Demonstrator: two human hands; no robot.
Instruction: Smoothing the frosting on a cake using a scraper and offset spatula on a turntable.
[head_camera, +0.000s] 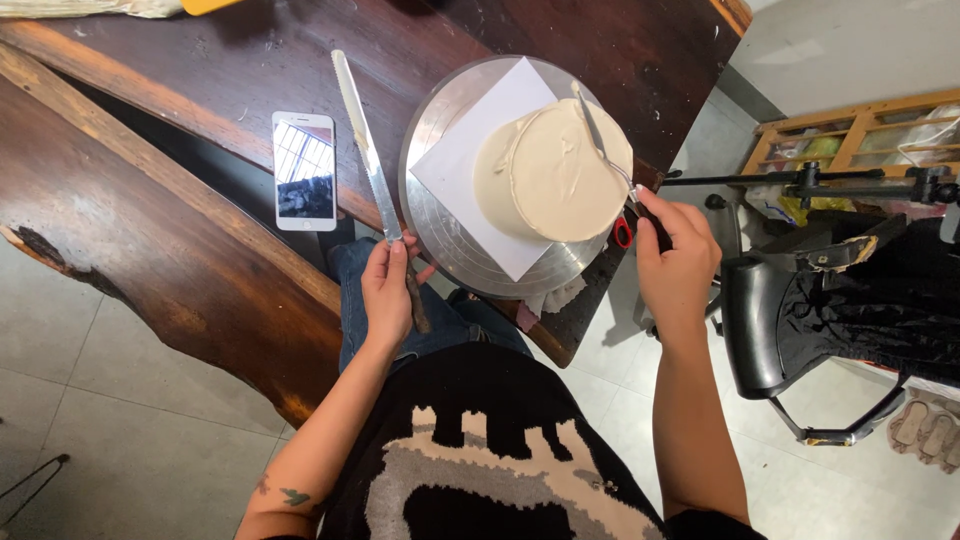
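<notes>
A home workroom: rough dark wooden table (150, 230), tiled floor (100, 440), black office chair (800, 330)

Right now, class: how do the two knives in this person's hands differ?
The long knife in the left hand has a broad, straight blade; the small knife in the right hand is shorter and narrower. The long knife stands clear of the cake, beside the turntable; the small knife's blade lies across the cake's top. Both have bare metal blades pointing away from the person.
</notes>
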